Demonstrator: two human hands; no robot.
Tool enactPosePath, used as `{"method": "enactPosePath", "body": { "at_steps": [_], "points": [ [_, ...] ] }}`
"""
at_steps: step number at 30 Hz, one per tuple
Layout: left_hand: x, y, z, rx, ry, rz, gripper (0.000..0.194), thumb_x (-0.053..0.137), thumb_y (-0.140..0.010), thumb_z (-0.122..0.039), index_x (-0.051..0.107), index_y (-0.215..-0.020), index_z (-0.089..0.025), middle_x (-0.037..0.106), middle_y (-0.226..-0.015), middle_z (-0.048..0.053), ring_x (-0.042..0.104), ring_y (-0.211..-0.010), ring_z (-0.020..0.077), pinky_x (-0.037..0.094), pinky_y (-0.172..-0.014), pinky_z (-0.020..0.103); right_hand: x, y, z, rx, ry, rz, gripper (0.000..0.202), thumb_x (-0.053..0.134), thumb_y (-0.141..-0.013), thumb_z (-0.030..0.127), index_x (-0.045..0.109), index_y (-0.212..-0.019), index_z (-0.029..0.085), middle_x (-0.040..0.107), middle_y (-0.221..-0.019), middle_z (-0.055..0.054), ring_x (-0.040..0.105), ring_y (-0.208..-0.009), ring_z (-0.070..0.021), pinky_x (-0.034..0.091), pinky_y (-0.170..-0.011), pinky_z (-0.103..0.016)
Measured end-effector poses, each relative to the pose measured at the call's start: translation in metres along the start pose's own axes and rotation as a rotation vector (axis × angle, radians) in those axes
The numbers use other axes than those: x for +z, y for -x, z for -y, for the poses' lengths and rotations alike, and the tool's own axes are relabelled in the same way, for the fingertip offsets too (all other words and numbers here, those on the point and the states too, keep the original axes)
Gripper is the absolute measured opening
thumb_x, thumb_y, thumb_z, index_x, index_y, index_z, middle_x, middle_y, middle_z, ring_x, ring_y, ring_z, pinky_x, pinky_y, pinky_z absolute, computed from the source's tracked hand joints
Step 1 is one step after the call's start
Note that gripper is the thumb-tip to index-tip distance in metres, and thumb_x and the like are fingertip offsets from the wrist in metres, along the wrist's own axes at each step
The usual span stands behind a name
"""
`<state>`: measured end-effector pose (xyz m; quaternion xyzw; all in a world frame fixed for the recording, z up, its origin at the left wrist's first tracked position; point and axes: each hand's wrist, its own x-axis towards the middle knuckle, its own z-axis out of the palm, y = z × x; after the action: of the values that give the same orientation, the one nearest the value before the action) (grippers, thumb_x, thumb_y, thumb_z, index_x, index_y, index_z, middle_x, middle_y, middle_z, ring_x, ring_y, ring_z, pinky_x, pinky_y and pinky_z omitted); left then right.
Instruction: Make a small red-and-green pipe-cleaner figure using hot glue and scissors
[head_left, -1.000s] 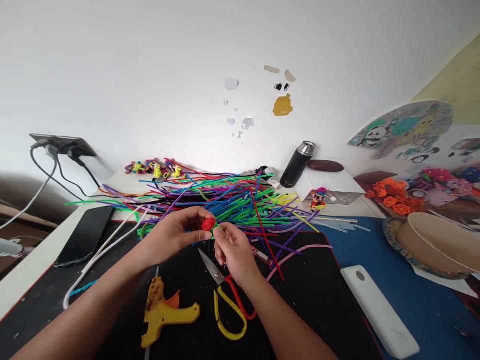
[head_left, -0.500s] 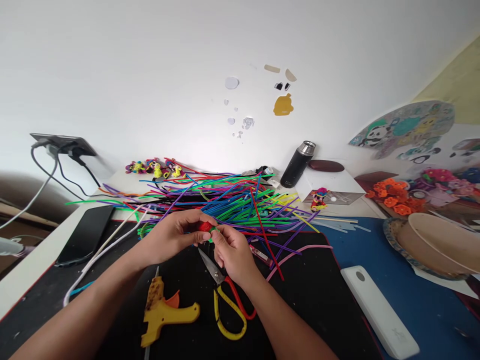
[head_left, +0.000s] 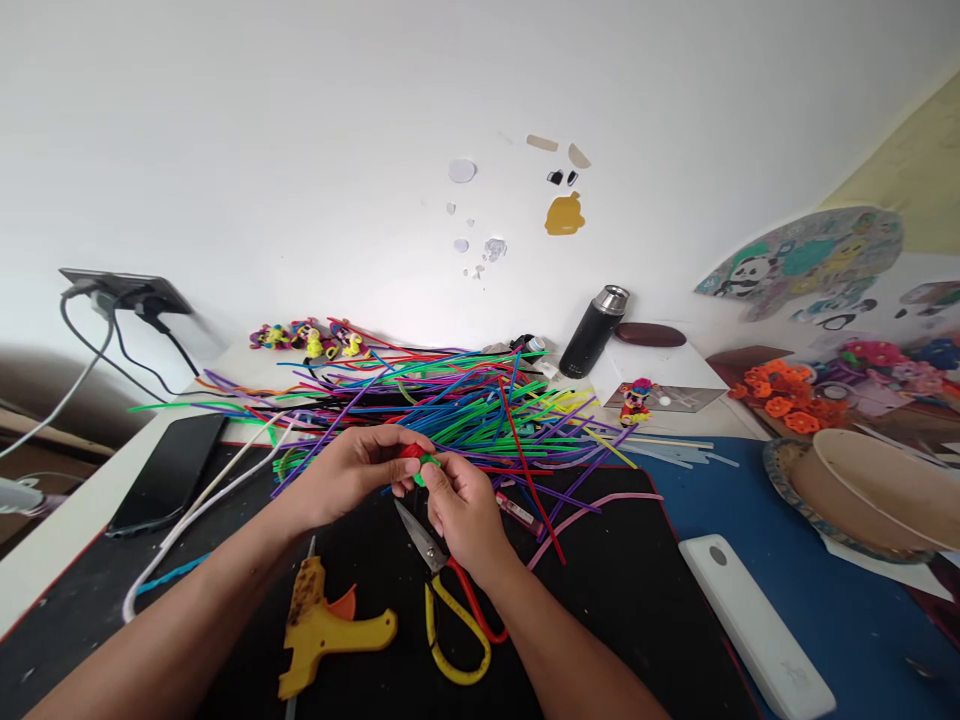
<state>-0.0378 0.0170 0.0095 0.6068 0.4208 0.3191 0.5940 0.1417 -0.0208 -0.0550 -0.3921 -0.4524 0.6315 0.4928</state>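
Between my fingertips, above the black mat (head_left: 600, 620), is a small red and green fuzzy piece (head_left: 412, 453) that looks like bent pipe cleaner. My left hand (head_left: 360, 470) pinches its red side with thumb and forefinger. From the other side, my right hand (head_left: 465, 505) grips the green part. The fingers cover much of the piece. Just below my hands lie scissors (head_left: 433, 560) with one yellow and one red handle. A yellow hot glue gun (head_left: 326, 625) rests on the mat under my left forearm. Behind my hands spreads a heap of colourful pipe cleaners (head_left: 465, 410).
A black phone (head_left: 169, 470) lies at left, near a wall socket with cables (head_left: 127, 290). At right are a white power bank (head_left: 757, 620) and a bowl (head_left: 885, 485). A black flask (head_left: 595, 332) and a small pipe-cleaner figure (head_left: 637, 400) stand at the back, with similar figures (head_left: 311, 338) at left.
My fingers have shifted slightly on the piece, and more of its green part now shows between them. The whole view has moved a little; the other things lie as before.
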Motion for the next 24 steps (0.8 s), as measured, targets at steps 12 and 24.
{"method": "enactPosePath", "body": {
  "at_steps": [12, 24],
  "points": [
    [-0.002, -0.004, 0.011, -0.057, 0.113, -0.021, 0.038, 0.096, -0.079, -0.046, 0.088, -0.102, -0.017, 0.08, -0.085, 0.006, 0.066, -0.067, 0.0168, 0.059, -0.066, 0.029, -0.002, 0.0, -0.006, -0.016, 0.006, -0.011, 0.054, 0.071, -0.094, 0.075, 0.064, -0.091, 0.022, 0.046, -0.052, 0.009, 0.035, -0.041, -0.0097, 0.024, -0.044, -0.025],
    [0.002, -0.007, 0.015, -0.134, 0.271, -0.059, 0.042, 0.104, -0.066, -0.042, 0.089, -0.096, -0.017, 0.08, -0.078, 0.006, 0.068, -0.061, 0.0162, 0.058, -0.061, 0.027, 0.001, 0.004, -0.006, -0.048, 0.011, -0.036, 0.051, 0.068, -0.097, 0.073, 0.061, -0.088, 0.023, 0.043, -0.051, 0.01, 0.032, -0.041, -0.0094, 0.024, -0.044, -0.026]
  ]
}}
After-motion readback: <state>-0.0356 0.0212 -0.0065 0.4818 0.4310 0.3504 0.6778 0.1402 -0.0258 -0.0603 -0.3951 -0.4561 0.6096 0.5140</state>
